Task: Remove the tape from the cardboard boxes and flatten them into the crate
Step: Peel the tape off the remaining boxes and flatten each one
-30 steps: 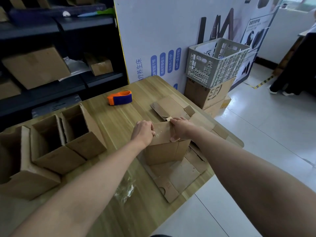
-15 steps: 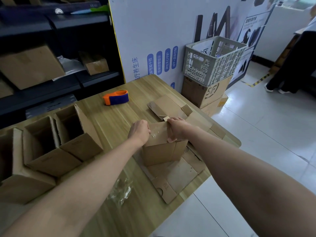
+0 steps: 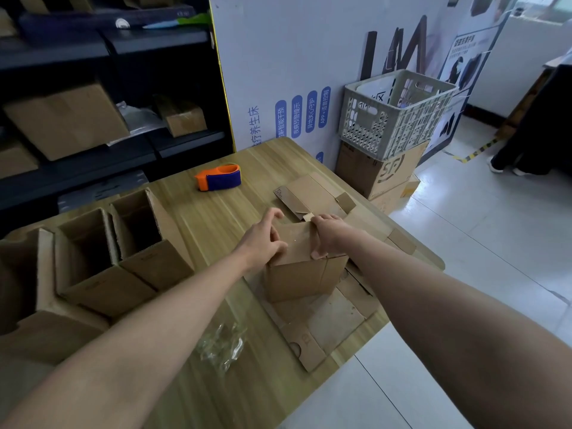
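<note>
2 hands meet at 1 small box (image 3: 305, 274) standing upright near the right edge of the desk (image 3: 216, 218), on top of 1 sheet of flattened cardboard (image 3: 328, 323). A 2nd flattened sheet (image 3: 312, 193) lies just beyond it. The right hand (image 3: 328, 235) clamps the box's raised top flap, fingers over the far edge and thumb on the near face. The left hand (image 3: 264, 239) is at the flap's left edge, its fingers spread and loosely curved. 3 open boxes (image 3: 89, 261) stand side by side at the desk's left, each showing only bare inner walls. 1 wad of clear tape (image 3: 223, 345) lies on the desk beside the left forearm. 1 orange-and-blue tape dispenser (image 3: 218, 180) sits toward the far side. 1 grey slatted crate (image 3: 396, 119) rests on 2 stacked cartons (image 3: 380, 171) on the floor (image 3: 479, 243), well apart from the small box; what it holds cannot be made out. Compared with 0.5 s earlier, the left hand has opened from a closed fist, while the right hand keeps its grip and the small box stays in place.
</note>
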Demonstrator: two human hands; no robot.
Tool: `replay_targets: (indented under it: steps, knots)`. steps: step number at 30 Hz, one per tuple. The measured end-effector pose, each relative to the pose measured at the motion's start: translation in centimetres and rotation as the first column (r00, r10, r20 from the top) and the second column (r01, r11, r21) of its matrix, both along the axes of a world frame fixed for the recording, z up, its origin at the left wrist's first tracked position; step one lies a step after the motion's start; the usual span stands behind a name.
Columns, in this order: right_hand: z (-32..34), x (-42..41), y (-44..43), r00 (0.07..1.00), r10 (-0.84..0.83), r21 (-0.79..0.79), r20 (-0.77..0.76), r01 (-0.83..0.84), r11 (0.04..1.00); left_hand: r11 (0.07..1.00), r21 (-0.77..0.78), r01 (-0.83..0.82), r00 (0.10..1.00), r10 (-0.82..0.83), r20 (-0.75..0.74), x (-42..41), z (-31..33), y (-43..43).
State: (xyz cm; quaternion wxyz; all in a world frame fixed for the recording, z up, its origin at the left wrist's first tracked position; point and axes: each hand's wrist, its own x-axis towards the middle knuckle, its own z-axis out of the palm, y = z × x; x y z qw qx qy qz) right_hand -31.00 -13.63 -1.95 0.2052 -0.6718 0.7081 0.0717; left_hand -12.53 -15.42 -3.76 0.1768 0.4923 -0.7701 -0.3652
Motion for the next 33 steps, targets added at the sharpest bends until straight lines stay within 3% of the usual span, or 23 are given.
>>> replay_targets:
  steps: [3, 6, 8, 10, 12, 13, 15, 18, 20, 22, 25, 29, 33]
  knots:
    - [0.0, 0.2, 0.0, 1.000, -0.012, 0.003, -0.014, 0.012, 1.000, 1.000, 0.010, 0.015, 0.990, -0.017, 0.140, -0.7, 0.0, -0.2]
    - [-0.1, 0.3, 0.1, 0.999, -0.025, 0.005, -0.020, 0.025, 1.000, 0.998, 0.055, 0.021, 0.984, -0.030, 0.174, -0.5, 0.1, 0.0]
    - [-0.1, 0.3, 0.2, 0.999, -0.030, 0.009, -0.027, 0.030, 1.000, 0.997, 0.079, 0.013, 0.995, -0.021, 0.098, 0.2, 0.3, 0.1]
    - [-0.1, 0.4, 0.1, 0.999, -0.032, 0.012, -0.040, 0.032, 0.999, 0.978, 0.203, -0.037, 0.991, 0.062, -0.121, 1.3, 0.8, 0.2]
    - [0.1, 0.6, -0.1, 0.998, -0.023, 0.016, -0.063, 0.024, 1.000, 0.932, 0.363, -0.011, 0.911, 0.159, -0.380, 2.6, 1.3, 0.3]
    - [0.2, 0.8, -0.3, 0.997, -0.019, 0.022, -0.077, 0.021, 1.000, 0.919, 0.394, -0.022, 0.876, 0.208, -0.435, 3.0, 1.4, 0.2]
    - [0.6, 1.1, -0.5, 0.995, -0.013, 0.040, -0.100, 0.017, 0.999, 0.899, 0.422, -0.117, 0.848, 0.312, -0.429, 3.6, 1.3, -0.2]
    - [1.0, 1.3, -0.5, 0.993, 0.000, 0.042, -0.121, 0.005, 0.999, 0.840, 0.489, -0.234, 0.882, 0.395, -0.256, 2.9, 0.7, -0.1]
    - [1.2, 1.4, -0.3, 0.991, 0.003, 0.048, -0.136, 0.004, 0.999, 0.870, 0.399, -0.290, 0.927, 0.358, -0.107, 1.6, 0.2, 0.5]
    - [1.3, 1.7, -0.1, 0.988, 0.002, 0.053, -0.156, 0.006, 0.999, 0.931, 0.186, -0.313, 0.950, 0.310, 0.046, 0.1, -0.4, 1.1]
    - [1.5, 1.8, 0.2, 0.987, -0.007, 0.066, -0.159, 0.018, 0.998, 0.966, -0.038, -0.256, 0.944, 0.258, 0.204, -1.4, -0.8, 1.2]
    - [1.3, 1.6, 0.7, 0.990, -0.021, 0.056, -0.141, 0.029, 0.998, 0.979, -0.103, -0.177, 0.965, 0.193, 0.180, -1.1, -0.4, 0.5]
    - [1.3, 1.9, 0.7, 0.989, -0.028, 0.047, -0.148, 0.035, 0.998, 0.976, -0.071, -0.208, 0.978, 0.210, 0.021, -0.3, -0.5, 0.7]
